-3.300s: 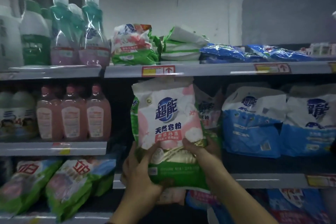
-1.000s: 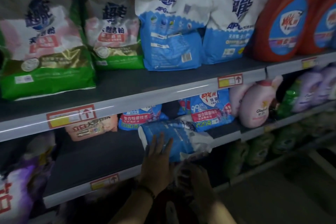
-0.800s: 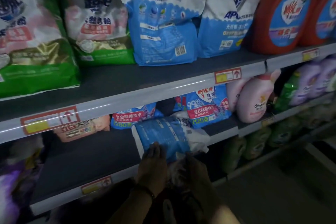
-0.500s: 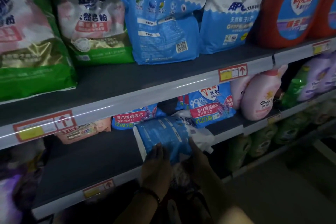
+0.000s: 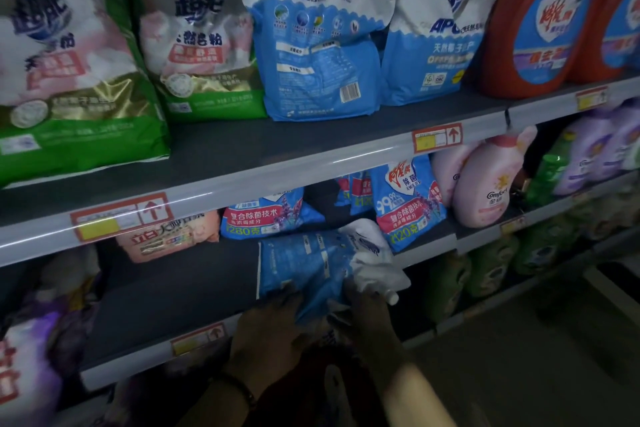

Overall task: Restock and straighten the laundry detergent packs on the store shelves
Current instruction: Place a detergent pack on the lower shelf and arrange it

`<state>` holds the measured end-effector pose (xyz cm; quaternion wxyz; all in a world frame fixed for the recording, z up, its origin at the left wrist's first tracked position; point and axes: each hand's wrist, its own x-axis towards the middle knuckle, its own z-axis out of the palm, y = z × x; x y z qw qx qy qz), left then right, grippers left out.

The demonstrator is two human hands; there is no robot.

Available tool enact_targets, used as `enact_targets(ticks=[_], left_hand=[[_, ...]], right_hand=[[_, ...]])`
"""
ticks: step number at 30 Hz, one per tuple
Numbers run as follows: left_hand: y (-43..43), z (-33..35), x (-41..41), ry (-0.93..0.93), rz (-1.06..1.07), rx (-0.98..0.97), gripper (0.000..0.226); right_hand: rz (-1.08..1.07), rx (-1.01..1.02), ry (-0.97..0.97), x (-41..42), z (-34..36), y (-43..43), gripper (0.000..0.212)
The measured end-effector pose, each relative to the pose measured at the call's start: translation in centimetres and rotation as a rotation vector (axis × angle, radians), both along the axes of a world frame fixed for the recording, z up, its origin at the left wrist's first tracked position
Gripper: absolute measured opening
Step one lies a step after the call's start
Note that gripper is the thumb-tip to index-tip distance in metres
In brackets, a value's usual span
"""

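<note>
Two hands, both mine, meet at the front edge of the lower shelf [image 5: 173, 295], on a blue and white detergent pouch [image 5: 311, 263] that lies flat on its side there. My left hand [image 5: 273, 326] touches the pouch's near blue edge with its fingertips. My right hand [image 5: 367, 315] is against the crumpled white end, just beside the small white spout cap [image 5: 393, 297]. It is dim and blurred down here, so I cannot tell whether either hand is wrapped around the pouch or only laid on it. A dark band [image 5: 239, 388] sits on my left wrist.

Behind the pouch on the same shelf stand two blue packs with red bands, one to the left [image 5: 263, 218] and one to the right [image 5: 408, 204]. A pink pack [image 5: 166, 236] lies further left near the back. To the right, a pink bottle [image 5: 485, 184] leans beside a green bottle [image 5: 547, 177] and some purple bottles [image 5: 588, 149].

On the upper shelf [image 5: 277, 149], two green and pink bags stand upright, one well forward [image 5: 69, 80] and one further back [image 5: 201, 55]. Next to them are two blue and white bags [image 5: 318, 45], the first showing its back with a barcode, the second [image 5: 436, 28] its front. An orange jug [image 5: 540, 21] stands at the right end. Red-framed price tags [image 5: 437, 137] sit in the shelf's front rail.
</note>
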<state>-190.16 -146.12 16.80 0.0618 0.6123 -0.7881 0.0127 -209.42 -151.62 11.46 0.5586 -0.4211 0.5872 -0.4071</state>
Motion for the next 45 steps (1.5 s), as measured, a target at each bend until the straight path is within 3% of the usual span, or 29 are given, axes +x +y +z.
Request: enact_targets(ticks=[1, 2, 3, 6, 7, 8, 9, 10, 12, 15, 19, 24, 28, 30, 33, 34, 37, 39, 41, 45], left_hand=[[0.6, -0.1, 0.8, -0.003, -0.005, -0.016, 0.074], [1.1, 0.1, 1.4, -0.001, 0.000, -0.029, 0.077], [1.5, 0.2, 1.8, -0.005, 0.003, -0.069, 0.077], [3.2, 1.6, 2.0, -0.020, 0.083, -0.153, 0.067], [3.9, 2.1, 2.0, 0.016, 0.106, -0.184, 0.060], [4.5, 2.4, 2.1, 0.090, 0.119, -0.220, 0.052], [5.0, 2.8, 2.2, 0.213, 0.133, -0.240, 0.043], [5.4, 3.5, 2.5, 0.382, 0.151, -0.214, 0.038], [5.7, 4.8, 3.0, 0.725, 0.194, -0.101, 0.033], [5.9, 6.3, 3.2, 0.968, 0.254, 0.000, 0.025], [6.6, 8.4, 2.3, 1.082, 0.201, 0.133, 0.020], [8.2, 10.8, -0.5, 1.413, 0.184, 0.474, 0.051], [9.5, 12.0, -2.6, 1.649, -0.033, 0.829, 0.059], [9.8, 12.8, -2.8, 1.739, -0.164, 0.871, 0.060], [8.9, 14.2, -2.5, 1.847, -0.173, 0.712, 0.084], [8.5, 15.0, -2.5, 1.866, -0.162, 0.657, 0.083], [6.7, 18.4, -1.8, 1.877, -0.099, 0.472, 0.045], [5.0, 20.7, -0.3, 1.810, -0.040, 0.288, 0.040], [3.5, 23.4, 1.1, 1.679, -0.044, 0.181, 0.052], [-0.1, 28.2, 3.2, 1.456, -0.110, 0.042, 0.039]], right_hand=[[0.062, 0.092, 0.017, 0.5, 0.7, 0.2, 0.065], [0.106, 0.046, 0.119, 0.7, -0.7, 0.1, 0.082], [0.091, 0.008, 0.266, 1.0, -0.7, 0.4, 0.089], [0.123, -0.086, 0.237, 2.4, 3.2, 2.3, 0.101], [0.071, -0.120, 0.136, 3.1, 4.9, 3.6, 0.100], [-0.017, -0.042, -0.104, 3.7, 6.7, 4.3, 0.088], [-0.109, 0.051, -0.345, 3.9, 7.8, 4.9, 0.067], [-0.159, 0.060, -0.464, 3.9, 9.0, 5.5, 0.046], [-0.216, -0.002, -0.497, 3.9, 11.2, 6.9, 0.026], [-0.239, -0.145, -0.417, 3.0, 14.8, 8.5, 0.010], [-0.133, -0.230, -0.299, 1.0, 20.4, 10.7, 0.019], [-0.048, -0.324, -0.347, -4.0, 27.1, 14.4, 0.022], [-0.006, -0.422, -0.464, -5.0, 32.5, 16.1, 0.022], [0.009, -0.468, -0.520, -4.6, 35.0, 15.8, 0.024], [0.024, -0.527, -0.515, -4.0, 37.4, 14.4, 0.027], [0.023, -0.544, -0.501, -3.9, 38.0, 13.8, 0.025], [0.008, -0.575, -0.436, -4.0, 39.6, 11.6, 0.019], [-0.020, -0.591, -0.317, -4.0, 40.3, 9.7, 0.019], [-0.044, -0.588, -0.198, -3.7, 41.2, 7.6, 0.017], [-0.099, -0.599, -0.160, -2.4, 43.4, 3.0, 0.018]])
